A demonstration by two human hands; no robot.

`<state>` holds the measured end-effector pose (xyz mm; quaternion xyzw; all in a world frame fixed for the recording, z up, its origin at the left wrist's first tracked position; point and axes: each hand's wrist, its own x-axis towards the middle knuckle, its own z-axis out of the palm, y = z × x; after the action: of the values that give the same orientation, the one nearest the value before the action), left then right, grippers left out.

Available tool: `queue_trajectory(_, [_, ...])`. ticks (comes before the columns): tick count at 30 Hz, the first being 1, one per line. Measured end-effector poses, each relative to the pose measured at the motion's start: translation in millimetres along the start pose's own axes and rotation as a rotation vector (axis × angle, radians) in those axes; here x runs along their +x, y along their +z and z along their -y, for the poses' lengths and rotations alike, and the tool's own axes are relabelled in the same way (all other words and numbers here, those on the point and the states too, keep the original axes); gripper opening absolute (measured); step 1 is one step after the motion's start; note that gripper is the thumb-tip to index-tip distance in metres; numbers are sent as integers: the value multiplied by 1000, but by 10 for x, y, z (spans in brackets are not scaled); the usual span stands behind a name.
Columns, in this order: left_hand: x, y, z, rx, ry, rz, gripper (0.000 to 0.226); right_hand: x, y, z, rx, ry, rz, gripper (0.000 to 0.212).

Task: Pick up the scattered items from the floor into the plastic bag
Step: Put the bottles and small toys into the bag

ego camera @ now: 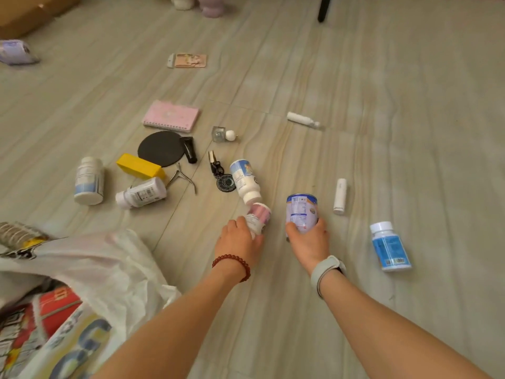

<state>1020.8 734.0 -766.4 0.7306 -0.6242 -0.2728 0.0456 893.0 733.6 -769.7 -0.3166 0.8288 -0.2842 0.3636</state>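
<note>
The bag (pixel 90 272) lies open, well left of both hands. Right hand (pixel 308 242) has its fingers curled round the can (pixel 302 212); left hand (pixel 240 239) grips the pink bottle (pixel 258 217). This looks like the grasping step; next, lift both and carry them left into the bag.

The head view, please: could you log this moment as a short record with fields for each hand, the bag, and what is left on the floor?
left hand: grip on the pink-labelled bottle
right hand: grip on the blue can
plastic bag: lower left, open, printed packages inside
floor nearby: white bottle, blue-labelled bottle, white tube
floor farther: pink notebook, yellow box, black disc
</note>
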Motion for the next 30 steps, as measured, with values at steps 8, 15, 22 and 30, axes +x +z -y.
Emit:
queue_trajectory(8, [-822, -1075, 826, 98, 329, -154, 71, -522, 30, 325, 2, -115, 209, 65])
queue_trajectory(15, [-1562, -1698, 2056, 239, 21, -308, 73, -1496, 390, 1042, -29, -496, 562, 52])
queue_trajectory(22, [-1930, -1807, 2741, 492, -250, -178, 51, -2534, 806, 1288, -449, -819, 871, 77])
queue_trajectory(30, [-1956, -1814, 3032, 417, -219, -122, 52, -2940, 1422, 1252, -724, -1113, 607, 59])
